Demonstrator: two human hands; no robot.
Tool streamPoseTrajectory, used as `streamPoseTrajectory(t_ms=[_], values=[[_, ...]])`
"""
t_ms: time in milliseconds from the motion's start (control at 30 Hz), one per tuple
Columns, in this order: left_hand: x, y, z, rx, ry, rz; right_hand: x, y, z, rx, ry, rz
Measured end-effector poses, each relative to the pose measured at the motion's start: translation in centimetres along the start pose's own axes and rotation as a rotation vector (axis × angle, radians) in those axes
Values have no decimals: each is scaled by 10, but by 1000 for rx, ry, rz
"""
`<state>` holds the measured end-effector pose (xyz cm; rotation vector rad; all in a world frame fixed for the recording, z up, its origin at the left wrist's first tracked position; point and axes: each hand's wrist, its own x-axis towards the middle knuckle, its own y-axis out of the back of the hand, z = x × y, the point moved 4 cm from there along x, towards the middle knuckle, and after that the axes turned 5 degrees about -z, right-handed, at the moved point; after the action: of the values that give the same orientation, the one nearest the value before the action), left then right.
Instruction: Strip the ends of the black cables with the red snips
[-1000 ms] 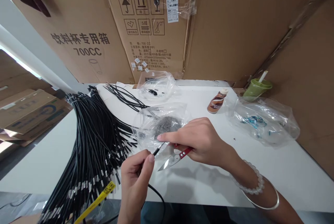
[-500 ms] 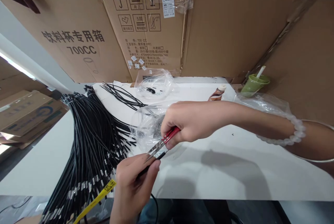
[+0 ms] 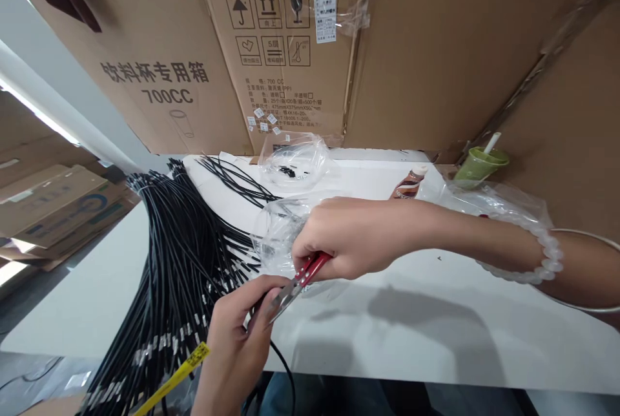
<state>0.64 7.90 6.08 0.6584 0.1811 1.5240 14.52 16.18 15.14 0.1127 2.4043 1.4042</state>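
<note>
In the lower middle, my left hand (image 3: 237,332) is closed in a pinch on a black cable (image 3: 285,359), which hangs below it in a curve. My right hand (image 3: 343,241) wraps round small red-handled scissors (image 3: 309,270). Their silver blades point down-left and lie against my left thumb and fingertips. The cable's end is hidden by the fingers and blades. Left of my hands lies a thick bundle of black cables (image 3: 177,254) with silver ends. A yellow strip with a printed code (image 3: 174,378) crosses the bundle's lower part, beside my left wrist.
Clear plastic bags (image 3: 276,232) lie behind my hands, one with small black pieces (image 3: 287,171). A few loose cables (image 3: 237,180), a brown-labelled bottle (image 3: 409,183) and a green cup (image 3: 479,164) stand or lie farther back. A large cardboard box (image 3: 290,106) borders the white table (image 3: 411,338).
My left hand has drawn back slightly left, and the scissors' blades now reach over its thumb. The cable end that stuck out between my hands no longer shows. The view has shifted slightly.
</note>
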Motion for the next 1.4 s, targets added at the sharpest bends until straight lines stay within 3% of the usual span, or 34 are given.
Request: streamPoseTrajectory(t_ms=[133,233,500,700,967,1133,1400], values=[[-2,-7,1,-102,111,169,-4,-2,-11,-199,-36,54],[-3,-12,4,-132,117,217,-10,-8,-18,-307,-61,57],[-5,-13,12,-104,-16,153,-21,-32,-33,-525,109,269],[-3,-15,13,-20,-64,107,-21,-37,-33,-640,90,186],[-2,-7,14,108,-257,-12,-22,-36,-36,-644,89,129],[1,-10,14,36,-210,20,-26,-29,-32,-595,-28,127],[8,-21,9,-77,-140,-1,-25,-31,-23,-572,-63,97]])
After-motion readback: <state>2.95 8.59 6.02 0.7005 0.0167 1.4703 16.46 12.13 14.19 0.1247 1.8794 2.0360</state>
